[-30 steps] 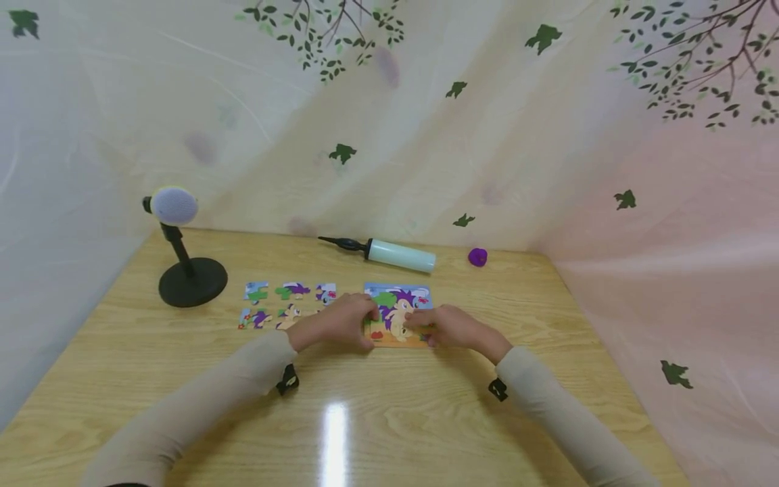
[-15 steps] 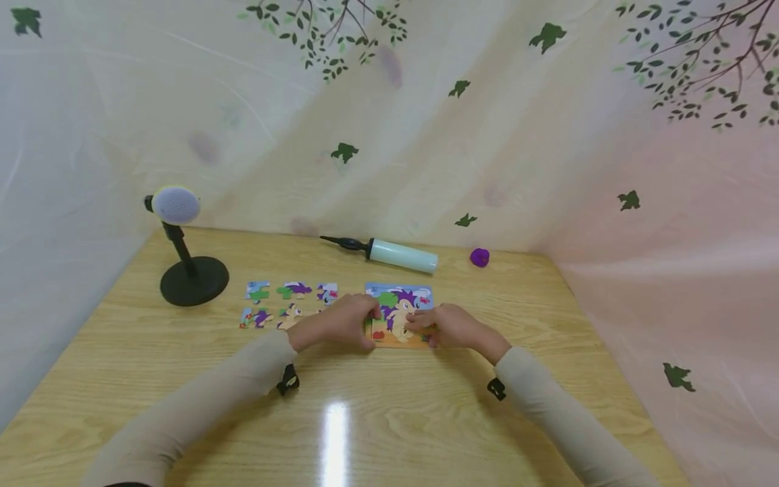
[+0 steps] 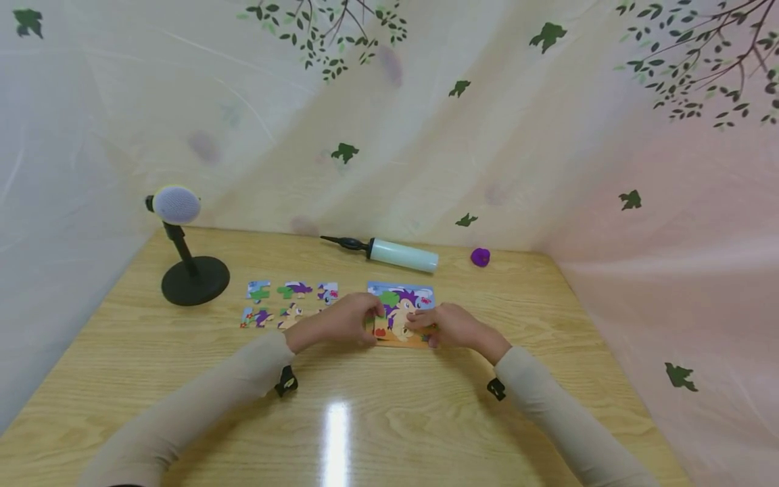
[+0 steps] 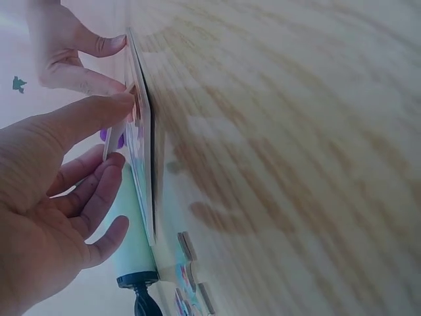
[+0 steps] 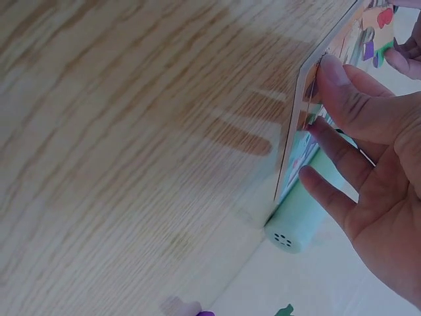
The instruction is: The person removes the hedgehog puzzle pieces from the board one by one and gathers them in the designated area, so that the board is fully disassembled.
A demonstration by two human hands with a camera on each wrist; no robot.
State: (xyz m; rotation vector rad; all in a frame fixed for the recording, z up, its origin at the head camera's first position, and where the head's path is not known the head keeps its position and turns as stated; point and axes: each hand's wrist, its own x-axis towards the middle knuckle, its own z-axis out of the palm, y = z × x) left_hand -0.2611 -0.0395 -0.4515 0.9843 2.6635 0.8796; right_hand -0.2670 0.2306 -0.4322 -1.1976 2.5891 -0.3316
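Observation:
A picture puzzle [image 3: 399, 315] with a purple-haired cartoon figure lies in its blue-and-orange board [image 3: 431, 291] on the table. At its left side my left hand [image 3: 347, 319] pinches a puzzle piece [image 5: 380, 29] with a red flower on it, tilted up from the board in the right wrist view. The left wrist view shows that piece edge-on between thumb and fingers. My right hand [image 3: 455, 326] rests on the puzzle's right part, its fingers on the picture and its thumb by the board's near edge. Left of the board lie loose puzzle pieces [image 3: 295, 289] in two rows, partly behind my left hand.
Behind the board lies a pale green hand pump [image 3: 403, 256] with a black nozzle. A small purple object [image 3: 480, 257] sits to its right. At the back left stands a round-headed device on a black stand [image 3: 195, 281]. A printed curtain [image 3: 402, 169] hangs behind the table.
The puzzle piece in my left hand has tilted up a little at the board's left side. My right hand stays almost still on the puzzle.

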